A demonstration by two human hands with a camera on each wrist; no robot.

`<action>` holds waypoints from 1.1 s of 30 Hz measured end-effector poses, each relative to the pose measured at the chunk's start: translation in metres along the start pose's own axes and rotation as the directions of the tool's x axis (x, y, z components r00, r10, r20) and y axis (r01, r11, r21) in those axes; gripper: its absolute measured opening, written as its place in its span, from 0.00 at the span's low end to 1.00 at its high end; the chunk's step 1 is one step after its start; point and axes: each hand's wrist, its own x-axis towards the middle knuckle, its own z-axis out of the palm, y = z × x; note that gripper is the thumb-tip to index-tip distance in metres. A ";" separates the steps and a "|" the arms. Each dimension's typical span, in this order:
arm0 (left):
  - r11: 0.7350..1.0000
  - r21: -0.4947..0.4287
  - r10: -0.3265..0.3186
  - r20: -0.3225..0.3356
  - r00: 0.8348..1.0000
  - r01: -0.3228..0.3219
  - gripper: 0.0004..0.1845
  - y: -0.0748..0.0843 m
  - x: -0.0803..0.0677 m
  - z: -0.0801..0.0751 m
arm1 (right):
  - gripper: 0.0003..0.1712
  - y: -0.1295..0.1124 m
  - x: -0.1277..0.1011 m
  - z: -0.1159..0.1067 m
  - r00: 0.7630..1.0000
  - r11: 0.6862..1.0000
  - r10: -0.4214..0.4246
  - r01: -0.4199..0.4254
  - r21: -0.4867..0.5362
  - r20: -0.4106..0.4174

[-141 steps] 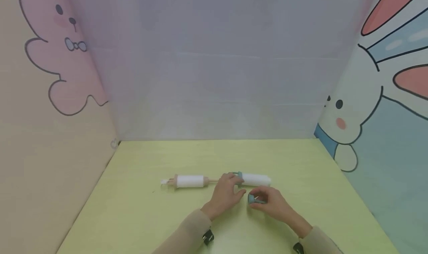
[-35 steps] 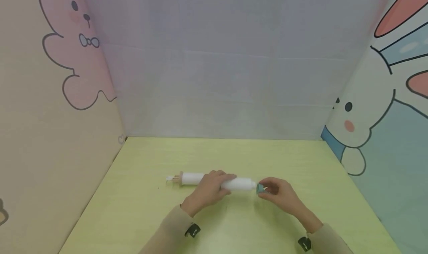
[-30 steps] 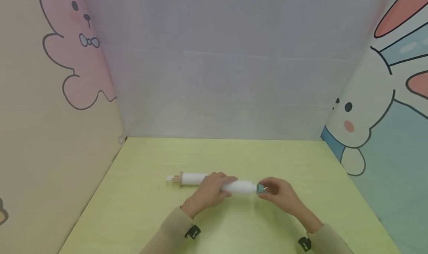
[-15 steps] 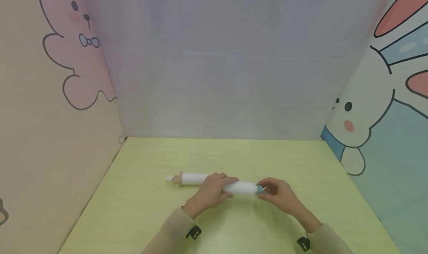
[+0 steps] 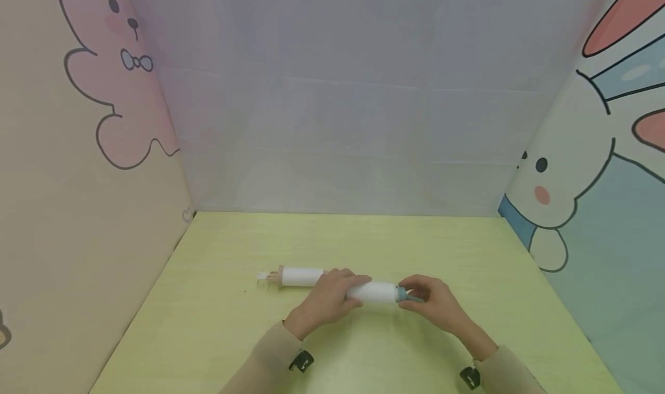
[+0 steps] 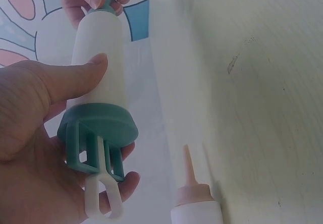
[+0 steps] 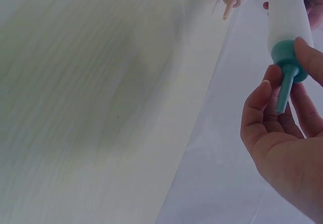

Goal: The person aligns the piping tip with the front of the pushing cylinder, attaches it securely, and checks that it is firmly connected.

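Note:
A large plastic syringe with a white barrel (image 5: pixel 375 292) is gripped round its middle by my left hand (image 5: pixel 328 296). The left wrist view shows its teal end collar (image 6: pixel 98 125) and a white looped plunger handle (image 6: pixel 103 196). At the far end, my right hand (image 5: pixel 439 306) pinches a teal nozzle cap (image 7: pixel 286 57), which sits against the barrel; whether it is threaded on, I cannot tell. The nozzle points towards my right palm. Behind my left hand lies a second white syringe (image 5: pixel 302 277) with beige ends, partly hidden in the head view.
Both syringes are over a pale yellow-green table (image 5: pixel 234 336). A plain whitish sheet (image 5: pixel 332 123) stands behind it. Side panels with a pink cartoon animal (image 5: pixel 130 111) and a rabbit (image 5: pixel 550 175) flank it.
The teal-ended syringe has left the table in my left hand. My right hand's nozzle cap, apart from the barrel's tip about a second ago, now meets its end. Both hands have barely shifted lately.

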 end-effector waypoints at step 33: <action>1.000 0.000 0.031 -0.016 0.999 -0.031 0.26 -0.002 0.001 0.001 | 0.27 0.002 0.007 0.001 0.992 0.980 0.129 -0.130 -0.150 -0.018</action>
